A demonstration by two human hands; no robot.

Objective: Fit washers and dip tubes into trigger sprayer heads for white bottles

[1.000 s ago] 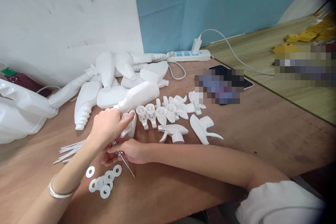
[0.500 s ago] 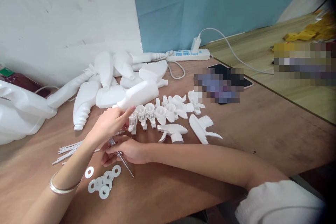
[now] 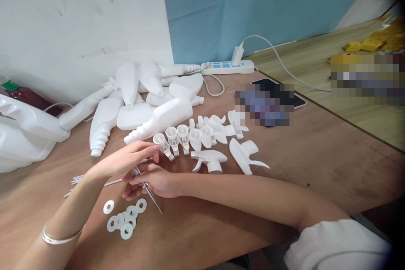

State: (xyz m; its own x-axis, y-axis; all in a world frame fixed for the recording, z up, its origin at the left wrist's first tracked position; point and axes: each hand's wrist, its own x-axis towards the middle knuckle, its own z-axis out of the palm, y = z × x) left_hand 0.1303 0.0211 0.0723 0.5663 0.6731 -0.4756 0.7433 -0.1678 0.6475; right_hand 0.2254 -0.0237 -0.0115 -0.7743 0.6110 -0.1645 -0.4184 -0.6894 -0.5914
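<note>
A short row of spray heads point(image 3: 177, 138) stands finished by the bottles point(image 3: 139, 105), the loose left hand point(image 3: 126, 160) empty beside it, the right hand point(image 3: 155, 181) gripping a metal pick point(image 3: 148, 190), washers point(image 3: 125, 219) and tubes point(image 3: 82, 179) unused

A pixelated patch hides the dark flat object point(image 3: 297, 100) beside the trigger heads point(image 3: 218, 130).
</note>
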